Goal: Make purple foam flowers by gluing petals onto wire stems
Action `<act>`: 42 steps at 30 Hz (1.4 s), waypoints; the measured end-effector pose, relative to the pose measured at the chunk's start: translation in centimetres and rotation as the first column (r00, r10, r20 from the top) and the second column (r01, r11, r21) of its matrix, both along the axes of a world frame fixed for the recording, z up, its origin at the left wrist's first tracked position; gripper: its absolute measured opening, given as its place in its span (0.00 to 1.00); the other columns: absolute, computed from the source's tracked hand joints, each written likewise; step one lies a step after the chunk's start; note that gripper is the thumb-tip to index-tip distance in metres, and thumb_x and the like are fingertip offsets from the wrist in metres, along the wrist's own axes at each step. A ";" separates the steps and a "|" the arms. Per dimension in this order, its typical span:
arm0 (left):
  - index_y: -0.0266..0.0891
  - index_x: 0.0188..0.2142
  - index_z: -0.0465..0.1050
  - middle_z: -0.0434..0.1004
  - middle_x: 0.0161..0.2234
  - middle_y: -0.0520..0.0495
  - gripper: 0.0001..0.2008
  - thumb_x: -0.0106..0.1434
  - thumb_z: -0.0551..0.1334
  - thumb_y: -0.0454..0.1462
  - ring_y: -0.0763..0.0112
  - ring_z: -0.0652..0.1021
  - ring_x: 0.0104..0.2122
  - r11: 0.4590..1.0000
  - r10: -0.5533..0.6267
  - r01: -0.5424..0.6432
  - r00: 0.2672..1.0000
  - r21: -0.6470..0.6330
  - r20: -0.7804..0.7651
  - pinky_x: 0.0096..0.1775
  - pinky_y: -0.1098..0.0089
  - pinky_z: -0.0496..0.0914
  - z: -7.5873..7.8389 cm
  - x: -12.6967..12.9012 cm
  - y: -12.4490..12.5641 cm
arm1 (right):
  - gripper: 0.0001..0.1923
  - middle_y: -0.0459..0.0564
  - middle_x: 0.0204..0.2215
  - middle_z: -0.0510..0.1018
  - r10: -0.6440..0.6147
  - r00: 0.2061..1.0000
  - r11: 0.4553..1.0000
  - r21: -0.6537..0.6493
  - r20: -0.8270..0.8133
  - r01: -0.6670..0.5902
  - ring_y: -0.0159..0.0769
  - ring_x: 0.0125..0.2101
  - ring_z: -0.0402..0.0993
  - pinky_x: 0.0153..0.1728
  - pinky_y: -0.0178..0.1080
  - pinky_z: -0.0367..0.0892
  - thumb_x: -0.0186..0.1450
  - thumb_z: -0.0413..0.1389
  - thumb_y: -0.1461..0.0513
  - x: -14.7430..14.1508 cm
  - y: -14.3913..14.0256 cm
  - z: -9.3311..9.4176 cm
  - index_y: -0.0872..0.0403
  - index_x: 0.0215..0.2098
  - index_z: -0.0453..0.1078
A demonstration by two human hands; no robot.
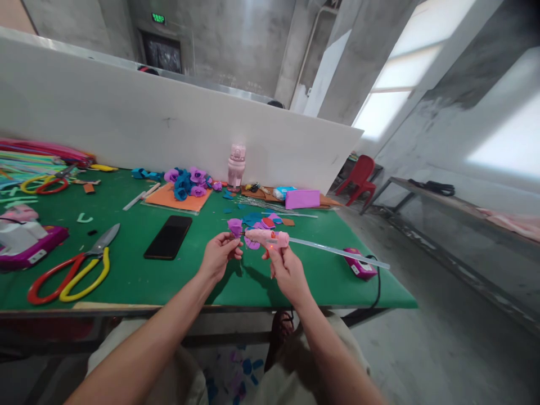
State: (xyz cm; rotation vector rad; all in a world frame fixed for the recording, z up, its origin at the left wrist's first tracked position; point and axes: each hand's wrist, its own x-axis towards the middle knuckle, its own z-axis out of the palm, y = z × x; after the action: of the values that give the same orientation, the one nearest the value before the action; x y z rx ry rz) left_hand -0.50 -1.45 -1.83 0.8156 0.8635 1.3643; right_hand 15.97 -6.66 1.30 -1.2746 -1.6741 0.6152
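Note:
Between the closed fingers of my left hand (pixel 220 254) is a small purple paper flower (pixel 235 226), held upright above the table. My right hand (pixel 288 271) is wrapped round the grip of a pink glue gun (pixel 262 237), which shows a small red light. The gun's nozzle points left and meets or nearly meets the flower's right side. Out of its back runs a long clear glue stick (pixel 337 251). Loose purple, blue and red petals (pixel 267 223) lie on the table just behind the gun.
On the green table (pixel 126 281) lie large red-and-yellow scissors (pixel 90 260), a black phone (pixel 168 237), finished purple and blue flowers (pixel 184 183) on orange sheets and a purple power strip (pixel 360 264). A pink bottle (pixel 237 167) stands against the white partition (pixel 169 124).

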 end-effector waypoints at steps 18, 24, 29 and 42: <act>0.35 0.30 0.67 0.73 0.22 0.53 0.15 0.44 0.68 0.37 0.78 0.72 0.18 0.999 -0.008 0.008 1.000 0.031 0.001 0.20 0.76 0.67 -0.1 0.3 0.0 | 0.15 0.49 0.23 0.72 0.013 0.996 0.999 0.040 0.087 -0.017 0.34 0.23 0.70 0.24 0.33 0.62 0.66 0.42 0.56 -0.6 0.1 -0.2 0.56 0.39 0.66; 0.34 0.31 0.67 0.73 0.22 0.52 0.15 0.44 0.68 0.37 0.79 0.72 0.17 1.000 -0.004 0.004 1.000 0.031 -0.007 0.19 0.77 0.67 0.0 0.3 -0.1 | 0.14 0.49 0.24 0.73 0.021 0.997 0.999 0.029 0.079 -0.024 0.34 0.24 0.70 0.25 0.33 0.62 0.66 0.43 0.56 -0.6 0.1 -0.1 0.56 0.38 0.65; 0.34 0.31 0.67 0.73 0.22 0.52 0.15 0.45 0.68 0.37 0.79 0.72 0.17 0.999 -0.005 0.006 1.000 0.035 -0.009 0.20 0.76 0.67 0.0 0.3 -0.1 | 0.14 0.49 0.24 0.72 0.018 0.996 1.000 0.015 0.086 -0.019 0.34 0.24 0.70 0.26 0.34 0.62 0.66 0.43 0.56 -0.7 0.1 0.0 0.56 0.39 0.65; 0.34 0.32 0.67 0.73 0.22 0.53 0.15 0.45 0.68 0.37 0.78 0.72 0.18 0.999 -0.003 0.004 1.000 0.037 -0.005 0.19 0.77 0.67 -0.1 0.3 0.0 | 0.14 0.48 0.24 0.72 0.028 0.995 0.999 0.042 0.095 -0.032 0.32 0.23 0.69 0.26 0.33 0.61 0.66 0.43 0.57 -0.6 0.2 -0.1 0.56 0.37 0.65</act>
State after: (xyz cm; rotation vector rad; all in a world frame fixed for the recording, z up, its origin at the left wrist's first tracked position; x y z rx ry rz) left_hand -0.23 -1.43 -1.96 0.8492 0.8423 1.3793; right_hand 15.41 -6.43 1.19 -1.2663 -1.7771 0.5405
